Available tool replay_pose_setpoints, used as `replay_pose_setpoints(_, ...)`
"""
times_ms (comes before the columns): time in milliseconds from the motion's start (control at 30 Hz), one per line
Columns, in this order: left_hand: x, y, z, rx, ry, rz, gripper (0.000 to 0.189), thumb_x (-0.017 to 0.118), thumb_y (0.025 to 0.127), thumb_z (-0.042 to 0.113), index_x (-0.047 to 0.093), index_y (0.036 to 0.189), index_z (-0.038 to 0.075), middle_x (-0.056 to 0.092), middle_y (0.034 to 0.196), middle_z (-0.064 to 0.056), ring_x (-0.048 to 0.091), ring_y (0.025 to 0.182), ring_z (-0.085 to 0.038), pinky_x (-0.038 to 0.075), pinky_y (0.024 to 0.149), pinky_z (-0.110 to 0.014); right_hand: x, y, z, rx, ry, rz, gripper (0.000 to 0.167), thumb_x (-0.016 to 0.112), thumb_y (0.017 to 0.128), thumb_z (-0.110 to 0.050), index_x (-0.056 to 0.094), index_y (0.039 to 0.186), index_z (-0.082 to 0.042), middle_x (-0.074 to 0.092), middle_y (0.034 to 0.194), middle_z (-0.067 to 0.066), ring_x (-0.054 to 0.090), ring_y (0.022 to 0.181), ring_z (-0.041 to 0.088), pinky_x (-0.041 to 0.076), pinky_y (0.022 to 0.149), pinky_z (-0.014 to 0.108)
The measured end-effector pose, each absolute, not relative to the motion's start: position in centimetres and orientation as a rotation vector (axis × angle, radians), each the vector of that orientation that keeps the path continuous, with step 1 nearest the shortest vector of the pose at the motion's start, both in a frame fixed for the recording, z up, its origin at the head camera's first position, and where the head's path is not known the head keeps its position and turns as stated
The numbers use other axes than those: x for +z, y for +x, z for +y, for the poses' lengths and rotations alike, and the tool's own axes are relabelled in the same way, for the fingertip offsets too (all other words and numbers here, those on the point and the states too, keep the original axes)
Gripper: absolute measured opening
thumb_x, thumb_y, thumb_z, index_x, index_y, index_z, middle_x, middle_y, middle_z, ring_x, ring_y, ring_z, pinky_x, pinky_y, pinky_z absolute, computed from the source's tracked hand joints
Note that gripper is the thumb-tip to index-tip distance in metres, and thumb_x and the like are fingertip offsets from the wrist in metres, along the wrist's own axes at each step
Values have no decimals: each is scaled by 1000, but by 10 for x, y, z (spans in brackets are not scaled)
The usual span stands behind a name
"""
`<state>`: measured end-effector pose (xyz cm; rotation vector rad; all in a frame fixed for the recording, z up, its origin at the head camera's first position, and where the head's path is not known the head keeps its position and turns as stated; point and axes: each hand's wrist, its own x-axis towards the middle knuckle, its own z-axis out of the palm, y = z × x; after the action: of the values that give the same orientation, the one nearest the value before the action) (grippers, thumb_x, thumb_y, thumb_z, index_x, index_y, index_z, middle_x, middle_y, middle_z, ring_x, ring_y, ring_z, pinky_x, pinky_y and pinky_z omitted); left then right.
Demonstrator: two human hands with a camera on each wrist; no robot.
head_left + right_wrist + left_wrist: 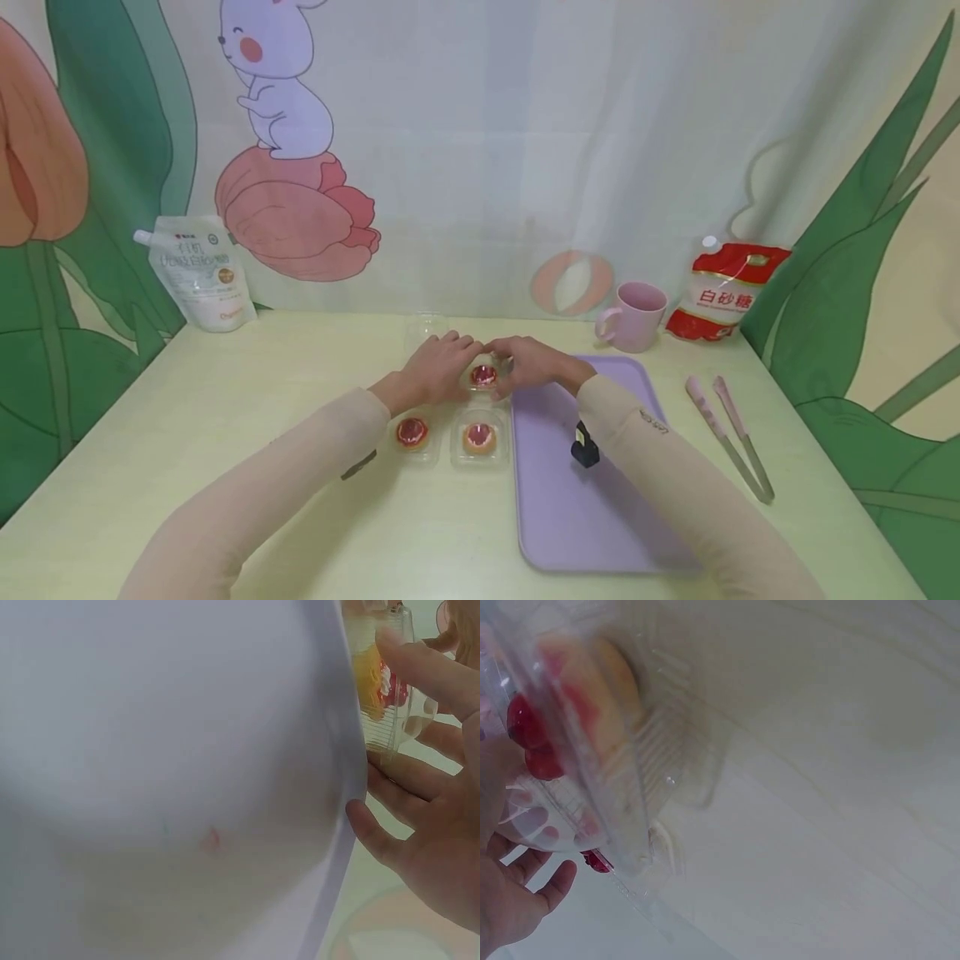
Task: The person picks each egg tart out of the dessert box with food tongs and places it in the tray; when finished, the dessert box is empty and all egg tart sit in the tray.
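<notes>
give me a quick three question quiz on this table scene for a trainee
1. True or false: in the head view, the pink mug stands to the right of the red-and-white bag.
2. Which tool lies to the right of the purple tray?
3. Fill in: between the left hand and the right hand, a red-topped pastry sits in a ____ container.

Key: 1 false; 2 tongs; 3 clear.
</notes>
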<state>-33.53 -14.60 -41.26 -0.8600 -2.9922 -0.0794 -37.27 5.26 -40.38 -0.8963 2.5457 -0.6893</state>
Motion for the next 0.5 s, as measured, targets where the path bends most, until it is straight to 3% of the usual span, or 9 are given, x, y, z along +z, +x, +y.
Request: replay_pose_setpoints(500, -407, -333, -150, -103, -891, -3021, 74, 85, 79, 37, 52, 141, 14, 61, 135, -8, 51, 124, -29, 45, 104, -53, -405, -377, 53, -677, -927, 2528, 77, 86, 77, -23, 50, 144, -10, 56, 143, 18, 51, 135, 35, 42, 111, 49)
